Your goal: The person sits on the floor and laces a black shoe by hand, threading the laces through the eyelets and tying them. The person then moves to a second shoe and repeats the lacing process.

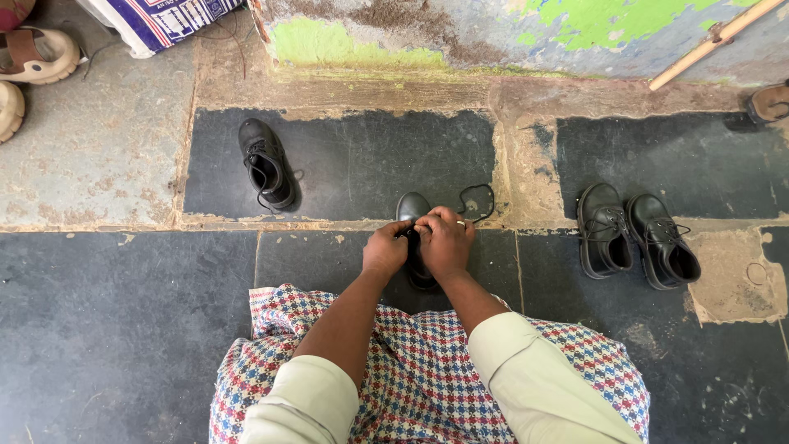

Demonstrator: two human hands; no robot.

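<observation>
Stone floor (107, 329), dark slabs. Checkered cloth (427, 370) over lap. Black shoe pair (637, 238) off right, lone black shoe (267, 164) left. Centre black shoe (415, 238) on floor; left hand (385, 251), right hand (446, 238) fingers pinched together on its lace (481, 201).

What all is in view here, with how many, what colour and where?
shoe in hand: 1, black, centre, under both hands
lace: 1, black, looped right of that shoe
lone shoe: 1, black, upper left
shoe pair: 2, black, side by side at right
sandals: tan, top left corner, partly cut off
sack: 1, white and blue, top edge
stick: 1, pale wood, top right
cloth: 1, checked red and blue, on lap
left hand: on shoe
right hand: on shoe
</observation>
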